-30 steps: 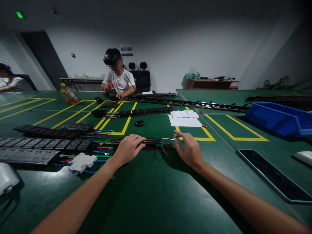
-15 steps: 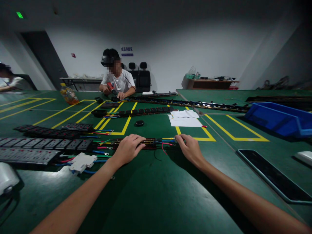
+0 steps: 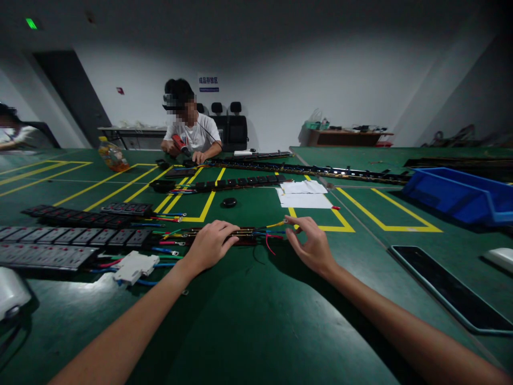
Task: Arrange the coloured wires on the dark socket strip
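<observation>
My left hand (image 3: 214, 243) lies over a narrow dark power strip (image 3: 246, 233) with brass-coloured bars, its fingers across the top and the thumb along the near side. Wires leave the strip's right end: a yellow wire (image 3: 276, 224) raised above the others, a blue wire, and a red wire (image 3: 271, 245) curling toward me. Beside these ends is my right hand (image 3: 312, 243), thumb and forefinger apart. Its forefinger is near the metal terminal of the yellow wire; whether it touches cannot be made out.
Several socket strips (image 3: 76, 235) with wires lie left, near a white plastic block (image 3: 136, 267). Beyond are a round black object (image 3: 229, 202), white papers (image 3: 306, 195) and a co-worker (image 3: 192, 128) holding a red power tool (image 3: 180, 143). A blue bin (image 3: 452, 198) and phone (image 3: 452, 286) are right.
My right hand's thumb and forefinger have spread apart. The yellow wire has risen slightly, away from the blue wire. My left hand stays on the power strip.
</observation>
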